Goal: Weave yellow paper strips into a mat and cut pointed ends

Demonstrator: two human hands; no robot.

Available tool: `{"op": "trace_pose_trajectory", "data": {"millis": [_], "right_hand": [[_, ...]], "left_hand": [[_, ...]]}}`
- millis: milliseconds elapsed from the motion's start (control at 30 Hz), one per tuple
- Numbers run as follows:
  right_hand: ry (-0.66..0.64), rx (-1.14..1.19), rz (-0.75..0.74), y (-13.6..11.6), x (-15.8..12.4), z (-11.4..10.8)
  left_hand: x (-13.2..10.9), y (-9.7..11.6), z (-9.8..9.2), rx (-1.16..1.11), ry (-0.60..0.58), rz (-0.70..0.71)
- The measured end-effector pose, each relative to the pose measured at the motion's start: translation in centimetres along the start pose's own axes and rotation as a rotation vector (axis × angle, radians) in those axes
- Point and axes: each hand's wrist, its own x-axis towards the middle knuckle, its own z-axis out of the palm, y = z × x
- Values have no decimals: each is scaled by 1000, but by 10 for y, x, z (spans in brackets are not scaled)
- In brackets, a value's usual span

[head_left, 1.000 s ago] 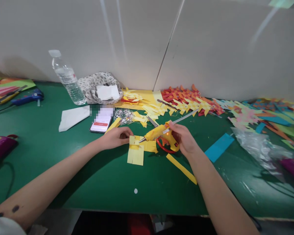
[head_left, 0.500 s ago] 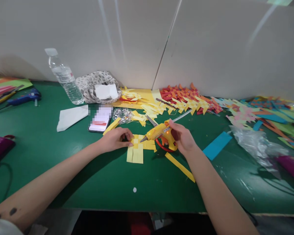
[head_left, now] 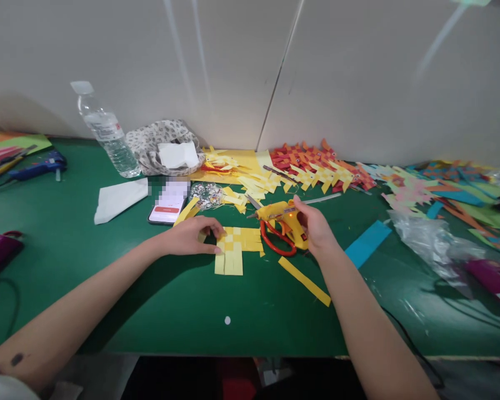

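Note:
My right hand [head_left: 313,223] is closed around a yellow hot glue gun [head_left: 277,210], its nozzle pointing left and a clear glue stick [head_left: 323,198] jutting from the back. Under the gun lie red-handled scissors [head_left: 278,244], partly covered. The thumb and fingers of my left hand [head_left: 194,235] are bent onto the left edge of a woven paper piece [head_left: 232,250], holding it on the table. Pale yellow strips run down from its checkered part, and darker yellow strips reach right. Loose yellow strips lie near my right wrist [head_left: 304,280] and behind my left hand [head_left: 187,211].
On the green table [head_left: 158,311] are a water bottle [head_left: 108,133], a phone [head_left: 169,203], a patterned cloth bag [head_left: 162,136] and a bag of googly eyes [head_left: 207,195]. Red and orange woven paper fish [head_left: 304,158] lie by the wall. A blue strip [head_left: 367,243] and crumpled plastic [head_left: 431,250] sit right.
My right hand has drawn the glue gun up and right, away from the woven paper, and its nozzle now sits above the scissors. My left hand stays at the paper's left edge.

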Motion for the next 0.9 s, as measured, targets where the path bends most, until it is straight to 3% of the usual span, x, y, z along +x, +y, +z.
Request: {"op": "trace_pose_trajectory", "data": {"millis": [133, 233, 400, 500, 600, 667, 800, 900], "right_hand": [[148, -144, 47, 8, 10, -11], [259, -465, -65, 9, 12, -13], [332, -976, -201, 4, 6, -15], [443, -1165, -289, -4, 1, -19], [580, -1210, -495, -13, -11, -9], [385, -1125, -657, -14, -25, 9], [-288, -950, -982, 1, -59, 53], [-352, -951, -1084, 18, -74, 68]], "left_hand": [[1, -4, 1, 2, 15, -12], [3, -7, 4, -2, 19, -1], [4, -9, 4, -64, 19, 53], [3, -8, 2, -62, -4, 79], [3, -6, -1, -34, -29, 83], [4, -6, -1, -19, -29, 71], [5, -7, 2, 13, 8, 63], [6, -7, 6, 22, 36, 57]]}}
